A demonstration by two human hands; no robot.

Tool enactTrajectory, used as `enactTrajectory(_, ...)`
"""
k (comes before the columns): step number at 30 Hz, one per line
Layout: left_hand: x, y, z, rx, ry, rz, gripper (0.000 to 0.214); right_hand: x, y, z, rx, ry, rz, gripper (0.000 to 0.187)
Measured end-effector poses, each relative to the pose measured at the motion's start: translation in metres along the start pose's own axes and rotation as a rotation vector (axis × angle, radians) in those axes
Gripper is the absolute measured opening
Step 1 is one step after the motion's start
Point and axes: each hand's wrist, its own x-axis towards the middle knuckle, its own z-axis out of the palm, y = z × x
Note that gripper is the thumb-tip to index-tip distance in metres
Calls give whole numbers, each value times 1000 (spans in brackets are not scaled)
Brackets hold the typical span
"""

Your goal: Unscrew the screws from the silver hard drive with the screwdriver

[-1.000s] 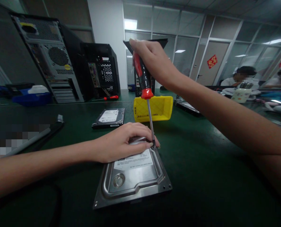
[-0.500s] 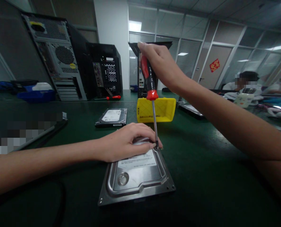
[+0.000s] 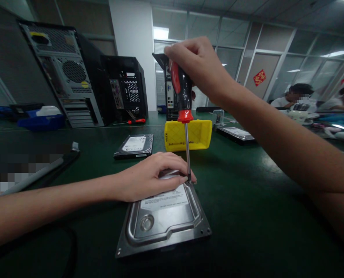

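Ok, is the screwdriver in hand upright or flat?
The screwdriver is nearly upright: right hand holding the handle on top, shaft pointing down at the near hard drive.

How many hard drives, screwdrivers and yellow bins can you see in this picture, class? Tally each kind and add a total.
Hard drives: 3
Screwdrivers: 2
Yellow bin: 1
Total: 6

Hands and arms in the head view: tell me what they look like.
The left hand and right hand wear no gloves. The left forearm and right arm are slender and bare, with no sleeve, watch or bracelet in view. Whether a ring is worn is unclear.
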Motion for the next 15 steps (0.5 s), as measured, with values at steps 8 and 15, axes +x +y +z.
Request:
enactTrajectory(8, 0, 0, 0, 8, -4, -12, 19, 1, -4, -9, -4, 8, -39, 31)
enactTrajectory(15, 1, -1, 1, 13, -2, -2, 19, 1, -5, -10, 3, 6, -73, 31)
